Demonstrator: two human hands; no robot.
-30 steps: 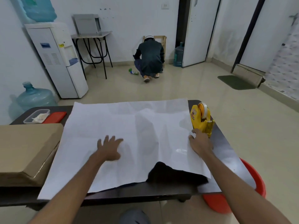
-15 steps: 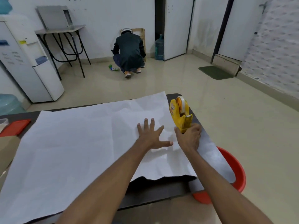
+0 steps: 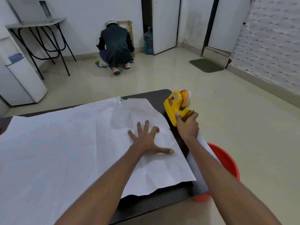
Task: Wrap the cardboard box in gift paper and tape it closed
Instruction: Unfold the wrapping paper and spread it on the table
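Tape dispenser (image 3: 172,105) beside paper (image 3: 65,151) edge

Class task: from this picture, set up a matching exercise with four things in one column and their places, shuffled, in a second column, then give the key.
Things
1. large white sheet of gift paper
2. yellow plastic tape dispenser
3. round orange plastic tub
4. blue plastic water bottle

Places
a. on the floor by the white door
b. spread over the dark table, under the left hand
c. gripped by the right hand
d. on the floor at the table's right side

Pairs: 1-b, 2-c, 3-d, 4-a
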